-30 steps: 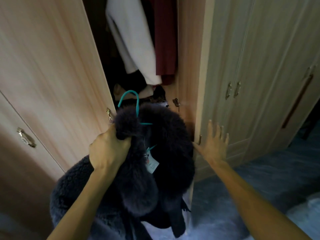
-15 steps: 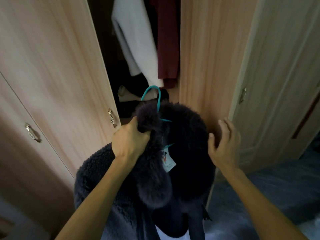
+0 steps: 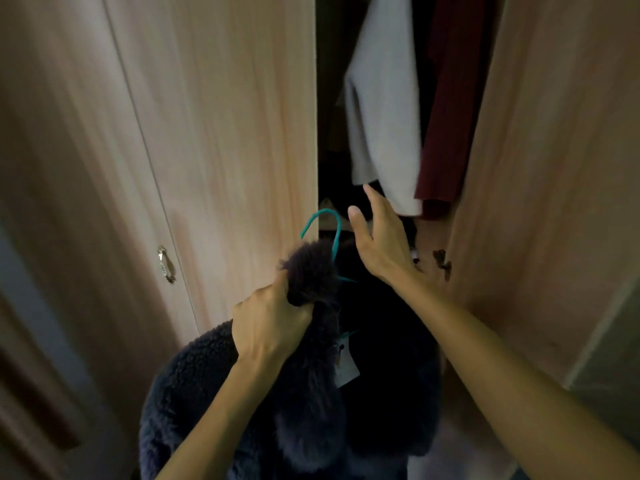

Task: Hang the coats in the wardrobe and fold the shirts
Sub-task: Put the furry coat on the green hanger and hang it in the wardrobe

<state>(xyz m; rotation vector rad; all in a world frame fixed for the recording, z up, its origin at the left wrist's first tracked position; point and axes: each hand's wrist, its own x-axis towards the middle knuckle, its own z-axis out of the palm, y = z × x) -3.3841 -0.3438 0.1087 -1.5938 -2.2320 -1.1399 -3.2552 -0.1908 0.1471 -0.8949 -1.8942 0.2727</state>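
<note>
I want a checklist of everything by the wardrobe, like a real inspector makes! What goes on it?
Surface: nothing seen.
Job's things: dark fluffy coat on a teal hanger, with a pale tag; the wardrobe is open, with a white garment and a dark red garment hanging inside.
Clutter: dim shapes low inside, too dark to tell.
Hands: left hand grips the coat's furry collar; right hand open, fingers straight, raised just under the white garment.
Cables: nothing seen.
Surroundings: pale wooden left door with a metal handle.
</note>
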